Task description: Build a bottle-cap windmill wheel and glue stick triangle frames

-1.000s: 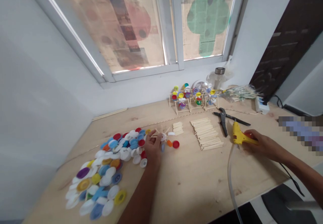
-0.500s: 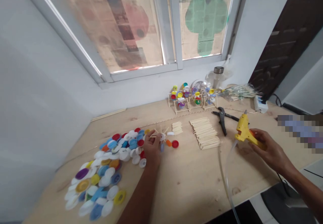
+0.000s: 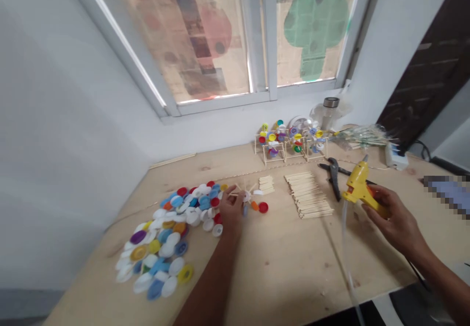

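Observation:
My left hand (image 3: 231, 210) rests on the wooden table (image 3: 286, 262), fingers pinched on a small wheel of thin sticks (image 3: 245, 195) with bottle caps on its ends. It sits at the right edge of a spread of coloured bottle caps (image 3: 172, 238). My right hand (image 3: 392, 218) is closed round the handle of a yellow glue gun (image 3: 358, 184), held above the table with the nozzle pointing up and away. A clear glue stick (image 3: 347, 247) trails down from the gun's back.
A stack of wooden sticks (image 3: 308, 196) lies between my hands, with a smaller stack (image 3: 266, 184) behind it. Black pliers (image 3: 335, 174) lie beside the gun. Finished stick-and-cap wheels (image 3: 290, 142), a jar (image 3: 330, 110) and a power strip (image 3: 395, 158) stand near the window wall.
My right hand lifted the glue gun off the table and tipped its nozzle upward. My left hand stayed on the stick wheel. The view shifted a little to the left.

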A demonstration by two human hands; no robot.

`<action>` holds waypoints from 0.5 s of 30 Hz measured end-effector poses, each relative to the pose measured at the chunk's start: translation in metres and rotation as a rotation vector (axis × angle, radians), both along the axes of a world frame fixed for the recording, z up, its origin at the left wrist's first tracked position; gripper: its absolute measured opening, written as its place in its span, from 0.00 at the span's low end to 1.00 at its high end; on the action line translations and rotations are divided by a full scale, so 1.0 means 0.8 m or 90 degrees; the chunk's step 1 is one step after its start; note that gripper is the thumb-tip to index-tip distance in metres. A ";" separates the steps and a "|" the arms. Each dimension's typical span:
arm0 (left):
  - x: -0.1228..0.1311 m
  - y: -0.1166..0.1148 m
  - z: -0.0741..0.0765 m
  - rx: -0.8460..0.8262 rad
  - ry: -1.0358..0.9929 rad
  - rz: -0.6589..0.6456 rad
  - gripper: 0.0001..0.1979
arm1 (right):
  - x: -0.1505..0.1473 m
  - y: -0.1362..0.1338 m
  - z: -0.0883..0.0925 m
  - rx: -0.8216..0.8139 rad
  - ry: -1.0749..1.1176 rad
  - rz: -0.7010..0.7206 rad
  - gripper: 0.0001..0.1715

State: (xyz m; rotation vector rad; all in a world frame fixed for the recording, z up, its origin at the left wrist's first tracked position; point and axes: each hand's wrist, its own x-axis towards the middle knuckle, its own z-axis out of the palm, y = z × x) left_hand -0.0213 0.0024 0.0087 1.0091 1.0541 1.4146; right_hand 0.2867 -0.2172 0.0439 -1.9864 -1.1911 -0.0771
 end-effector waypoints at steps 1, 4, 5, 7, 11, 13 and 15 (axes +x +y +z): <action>0.000 0.000 -0.001 0.001 0.013 -0.005 0.24 | -0.002 0.005 0.002 0.006 -0.001 -0.011 0.29; 0.001 0.003 -0.005 0.000 0.026 -0.005 0.24 | -0.008 0.020 0.004 0.016 0.010 -0.031 0.31; 0.001 0.004 -0.007 -0.004 0.031 -0.004 0.24 | -0.010 0.025 0.005 0.019 0.016 -0.035 0.32; 0.001 0.008 -0.010 -0.009 0.038 -0.003 0.25 | -0.015 0.036 0.008 0.026 0.025 -0.037 0.33; 0.002 0.007 -0.010 -0.012 0.044 0.002 0.26 | -0.021 0.058 0.018 0.065 0.021 -0.034 0.33; 0.002 0.004 -0.007 -0.005 0.047 0.006 0.25 | -0.020 0.069 0.022 0.087 0.030 -0.035 0.33; 0.002 0.001 -0.004 0.004 0.060 0.019 0.24 | -0.019 0.078 0.025 0.092 0.055 -0.040 0.34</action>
